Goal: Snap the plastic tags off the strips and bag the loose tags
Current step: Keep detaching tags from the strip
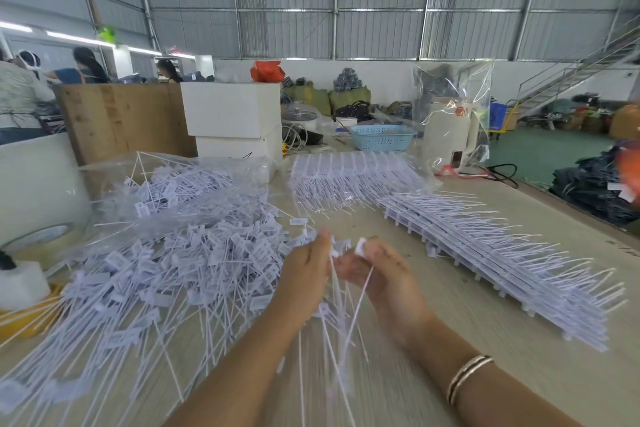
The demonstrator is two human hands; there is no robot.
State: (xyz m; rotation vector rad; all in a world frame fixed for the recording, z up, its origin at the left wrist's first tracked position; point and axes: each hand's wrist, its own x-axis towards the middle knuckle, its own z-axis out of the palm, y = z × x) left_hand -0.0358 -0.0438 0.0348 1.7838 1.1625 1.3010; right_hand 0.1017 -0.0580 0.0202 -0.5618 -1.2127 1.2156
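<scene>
- Tags point(341, 291) held over worktop point(502, 367) centre; heads up, thin tails hang toward viewer.
- L hand point(304, 276) grips bunch, thumb up.
- R hand point(382, 272) pinches one tag head, fingers curled.

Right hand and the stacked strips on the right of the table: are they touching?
Apart. The head view shows bare table between the right hand and the stacked strips; the hand pinches a loose tag.

left hand point(304, 265): raised mid-frame, fingers curled, pinching | right hand point(375, 269): close beside it, fingers curled, pinching | forearms converge from below | right wrist banded
</scene>
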